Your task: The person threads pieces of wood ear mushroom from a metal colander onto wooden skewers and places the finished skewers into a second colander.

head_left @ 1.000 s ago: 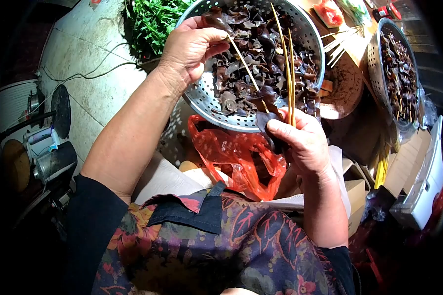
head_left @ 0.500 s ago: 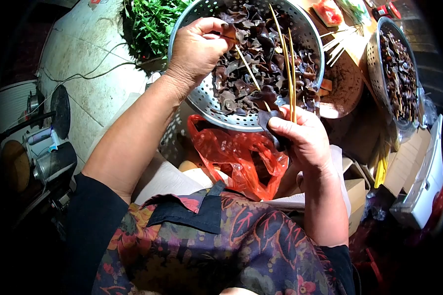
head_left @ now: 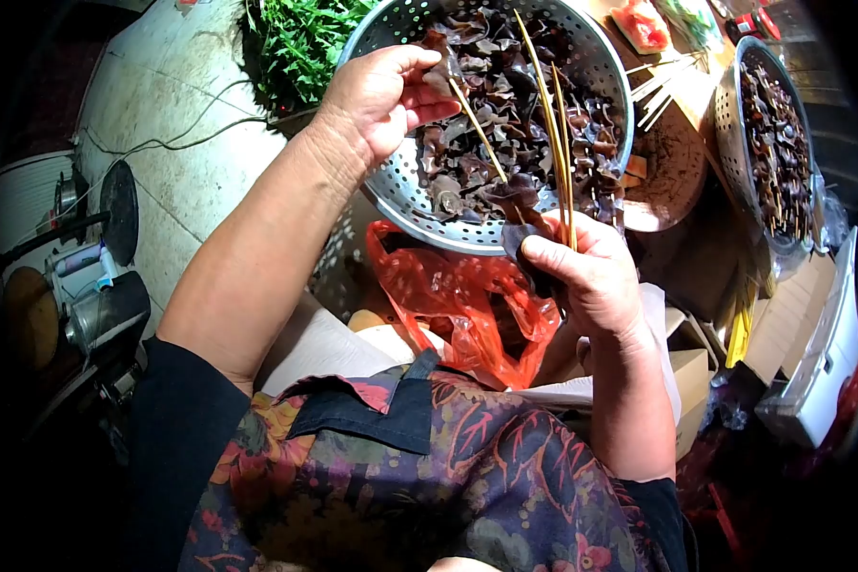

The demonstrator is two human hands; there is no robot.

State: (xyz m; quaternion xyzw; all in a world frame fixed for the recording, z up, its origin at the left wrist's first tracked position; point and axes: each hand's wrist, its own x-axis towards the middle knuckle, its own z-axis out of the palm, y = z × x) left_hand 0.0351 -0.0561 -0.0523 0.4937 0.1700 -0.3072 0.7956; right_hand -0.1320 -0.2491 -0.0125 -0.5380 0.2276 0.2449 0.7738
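Wood-ear mushroom (head_left: 505,105) fills the steel colander (head_left: 400,191) in front of me. My left hand (head_left: 377,95) has loosened from the pinch it held half a second ago at the tip of the slanted skewer (head_left: 481,133). Thumb and fingers are now parted over the pile, and I cannot tell whether they keep a piece. My right hand (head_left: 586,276) stays clenched on the bundle of skewers (head_left: 555,124), raised above the red bag (head_left: 448,296).
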